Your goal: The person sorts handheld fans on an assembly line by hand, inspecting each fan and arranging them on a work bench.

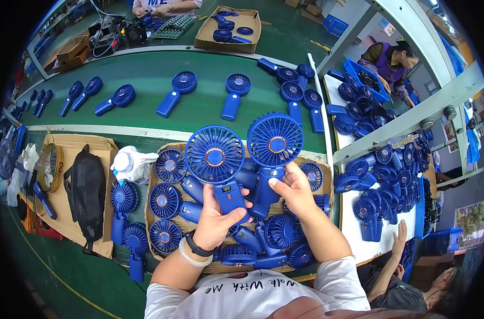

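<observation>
My left hand (214, 215) is wrapped round the handle of a blue handheld fan (215, 156), its round grille upright and a small lit display on the handle. In my right hand (296, 190) is a second blue handheld fan (276, 144), gripped by the handle with the thumb near its lit display. Both fans are held side by side over a cardboard tray (172, 145). Several more blue fans (165, 201) lie in that tray, some partly hidden by my hands and arms. A wristband and a pale bracelet circle my left wrist.
Beyond the tray runs a green conveyor belt (141, 114) carrying several fans. A black bag (86, 194) and a tape roll (50, 167) lie on cardboard at left, beside a white bottle (130, 164). Piled fans (383, 183) cover the white table at right, where other people work.
</observation>
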{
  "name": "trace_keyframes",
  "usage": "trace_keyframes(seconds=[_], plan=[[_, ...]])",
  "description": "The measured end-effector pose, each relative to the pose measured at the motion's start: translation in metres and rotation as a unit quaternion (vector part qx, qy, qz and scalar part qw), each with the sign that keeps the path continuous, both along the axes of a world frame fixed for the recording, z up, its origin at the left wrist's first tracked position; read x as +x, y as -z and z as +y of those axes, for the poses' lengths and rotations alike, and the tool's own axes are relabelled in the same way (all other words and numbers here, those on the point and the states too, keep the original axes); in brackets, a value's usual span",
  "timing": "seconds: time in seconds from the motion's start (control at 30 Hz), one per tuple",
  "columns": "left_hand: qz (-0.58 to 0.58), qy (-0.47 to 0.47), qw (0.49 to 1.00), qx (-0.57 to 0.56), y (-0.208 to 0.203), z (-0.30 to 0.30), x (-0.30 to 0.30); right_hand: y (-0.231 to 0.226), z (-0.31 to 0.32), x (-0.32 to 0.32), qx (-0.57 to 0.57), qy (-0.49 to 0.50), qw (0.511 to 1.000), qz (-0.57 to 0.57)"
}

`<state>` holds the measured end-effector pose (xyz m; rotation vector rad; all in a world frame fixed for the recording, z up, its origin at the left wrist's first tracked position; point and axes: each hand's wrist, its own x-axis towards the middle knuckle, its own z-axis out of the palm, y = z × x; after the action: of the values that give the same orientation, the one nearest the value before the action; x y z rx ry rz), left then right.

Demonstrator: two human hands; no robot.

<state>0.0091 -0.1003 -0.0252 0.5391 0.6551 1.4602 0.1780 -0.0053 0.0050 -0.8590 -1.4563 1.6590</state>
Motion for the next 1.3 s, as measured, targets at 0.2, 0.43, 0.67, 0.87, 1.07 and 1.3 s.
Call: trace_keyframes(seconds=[0.2,0.43,0.67,0.87,1.07,1.3], plan=[[0.024,0.008,0.999,-0.04,0.008,-0.003,-0.007,0.01,0.0,-0.005,0.006,-0.003,1.0,0.016],[-0.024,0.007,0.997,-0.077,0.005,-0.002,-0.011,0.016,0.0,-0.007,-0.019,-0.007,1.0,0.022],[-0.022,0.045,0.999,0.019,0.012,0.0,-0.014,0.017,-0.005,-0.009,-0.039,-0.02,0.998,0.045],[-0.128,0.101,0.986,0.013,0.004,-0.005,-0.017,-0.011,-0.001,0.003,0.325,0.001,0.929,-0.175],[-0.105,0.104,0.988,0.047,0.013,0.0,-0.017,0.009,-0.039,-0.016,0.366,-0.031,0.726,-0.581],[-0.122,0.037,0.988,0.091,0.005,-0.005,-0.021,0.014,-0.037,0.025,-0.118,0.086,0.971,0.19]])
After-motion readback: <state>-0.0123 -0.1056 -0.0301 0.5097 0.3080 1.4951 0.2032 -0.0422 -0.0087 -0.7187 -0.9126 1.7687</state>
